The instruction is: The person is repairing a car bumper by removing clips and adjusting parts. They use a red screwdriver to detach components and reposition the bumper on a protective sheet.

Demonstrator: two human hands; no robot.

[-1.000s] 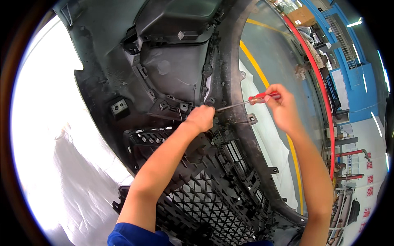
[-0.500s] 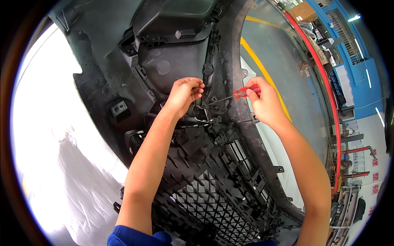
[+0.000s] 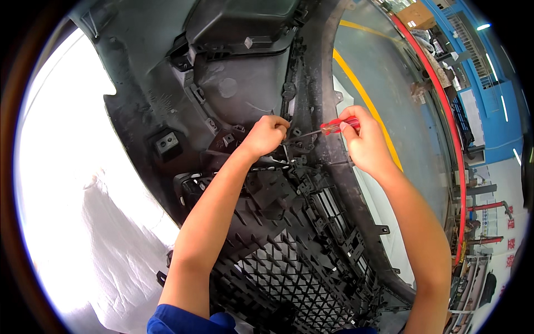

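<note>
A large black plastic car bumper (image 3: 136, 78) lies in front of me with its inner side and brackets facing up. My right hand (image 3: 367, 143) is closed round the red handle of a screwdriver (image 3: 332, 127). Its thin metal shaft points left into the clips and ribs along the bumper's right-hand seam. Just left of the shaft, my left hand (image 3: 268, 135) is curled with thumb and fingers together against the same seam. What those fingers pinch, if anything, is hidden. Below both hands is a black mesh grille (image 3: 278, 264) set in the bumper.
White padded sheeting (image 3: 119, 250) is at the left under the bumper. Beyond the bumper's right edge runs a grey floor with a yellow line (image 3: 364, 94). Farther right are a red rail (image 3: 439, 92), loaded shelving, a cardboard box (image 3: 416, 15) and a blue wall panel.
My left hand has shifted a little right and closed up against the seam. The screwdriver stays in my right hand with its shaft at the same spot. The whole view has shifted slightly.
</note>
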